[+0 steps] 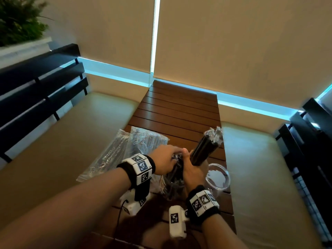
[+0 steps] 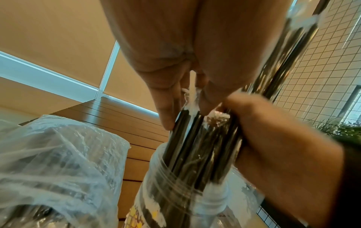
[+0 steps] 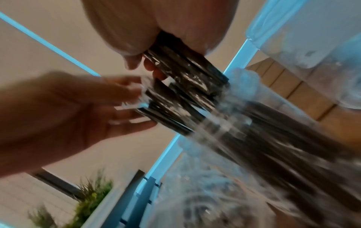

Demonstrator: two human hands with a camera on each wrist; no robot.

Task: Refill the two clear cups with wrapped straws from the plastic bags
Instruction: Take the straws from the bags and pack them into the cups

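A slatted wooden worktop (image 1: 179, 108) runs to blinds (image 1: 233, 42), cushions (image 1: 71, 132) either side. Bags (image 1: 111, 151) lie along its left edge. The left hand (image 1: 166, 163) touches straws (image 1: 175, 174) in a cup (image 1: 168, 187) with straight fingers; the right hand (image 1: 193, 170) grips a bundle (image 1: 206, 146) above it. Another cup (image 1: 218, 178) stands at the right edge.

Slatted wooden table (image 1: 179, 108), potted plant (image 1: 19, 20)

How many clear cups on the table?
2. One cup stands between the hands, stuffed with straws; the other cup stands just right of it, looking empty. None else shows, though the arms hide some table.
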